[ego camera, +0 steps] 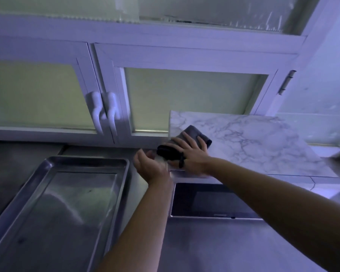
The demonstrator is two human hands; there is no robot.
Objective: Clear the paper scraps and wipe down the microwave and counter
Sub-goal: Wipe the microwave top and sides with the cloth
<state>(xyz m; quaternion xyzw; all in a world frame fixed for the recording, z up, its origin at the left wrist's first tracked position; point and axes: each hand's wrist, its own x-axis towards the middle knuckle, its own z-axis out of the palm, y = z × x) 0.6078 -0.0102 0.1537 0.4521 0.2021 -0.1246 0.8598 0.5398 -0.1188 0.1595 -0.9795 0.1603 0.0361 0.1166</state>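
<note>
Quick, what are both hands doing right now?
Left hand: open and cupped.
Right hand: open, fingers flat, pressing the dark cloth.

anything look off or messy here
Nothing looks spilled or broken. Only what look like a few pale bits sit at the left edge of the marble-patterned top, between the grey cloth under the right hand and the cupped left hand.

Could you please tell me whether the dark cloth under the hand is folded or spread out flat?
Folded: the cloth shows a thick, doubled edge beneath the right hand pressing on it.
</note>
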